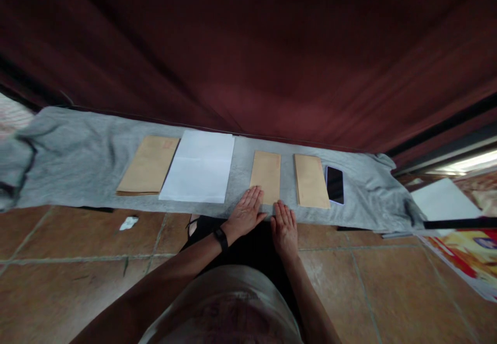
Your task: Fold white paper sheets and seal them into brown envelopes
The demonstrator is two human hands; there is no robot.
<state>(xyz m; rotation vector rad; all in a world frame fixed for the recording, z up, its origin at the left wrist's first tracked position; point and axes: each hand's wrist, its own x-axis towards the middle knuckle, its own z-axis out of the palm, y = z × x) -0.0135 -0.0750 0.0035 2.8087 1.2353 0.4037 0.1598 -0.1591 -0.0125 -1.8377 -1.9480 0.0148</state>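
Lying partly under fingers [252,194]: envelope [267,170]

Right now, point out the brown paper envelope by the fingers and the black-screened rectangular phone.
Brown paper envelope [266,174]: head view, middle of exposed face.
Black-screened rectangular phone [335,185]: head view, centre of screen.

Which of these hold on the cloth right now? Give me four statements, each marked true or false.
1. The left hand rests on the middle brown envelope. True.
2. The phone lies left of the white paper. False: the phone lies to the right of the white paper.
3. The white paper lies between the left brown stack and the middle brown envelope. True.
4. The black wristband is on the right arm. False: the black wristband is on the left arm.
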